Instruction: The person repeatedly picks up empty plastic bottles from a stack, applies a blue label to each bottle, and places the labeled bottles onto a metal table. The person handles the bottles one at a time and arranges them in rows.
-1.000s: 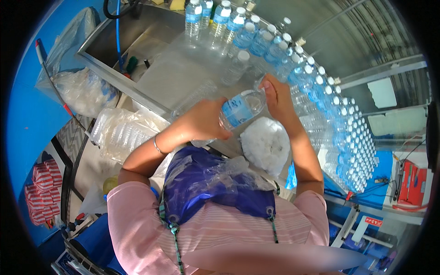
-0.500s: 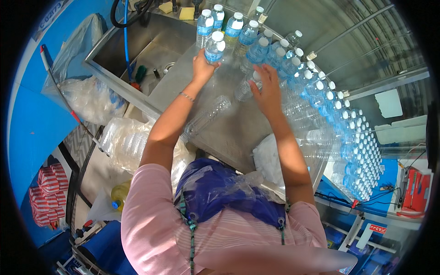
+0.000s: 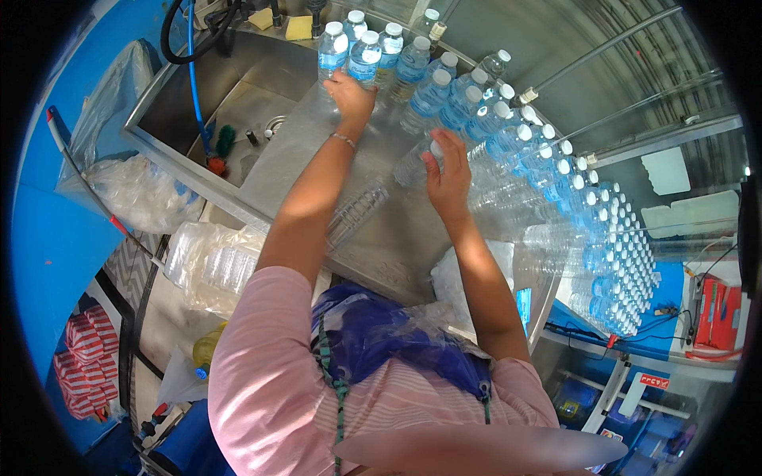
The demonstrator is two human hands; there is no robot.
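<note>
Left hand (image 3: 352,94) is gripping an upright water bottle (image 3: 364,62); right hand (image 3: 449,176) is probably closing on a lying bottle (image 3: 414,163) on the steel surface (image 3: 317,151).

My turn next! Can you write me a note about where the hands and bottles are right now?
Left hand: stretched out, gripping an upright capped bottle at the end of the row.
Right hand: resting on a bottle lying on its side.
Done: many capped bottles stand in rows on the metal table.
Left: the lying bottle and another clear bottle lying under the left arm are not stood up.
</note>
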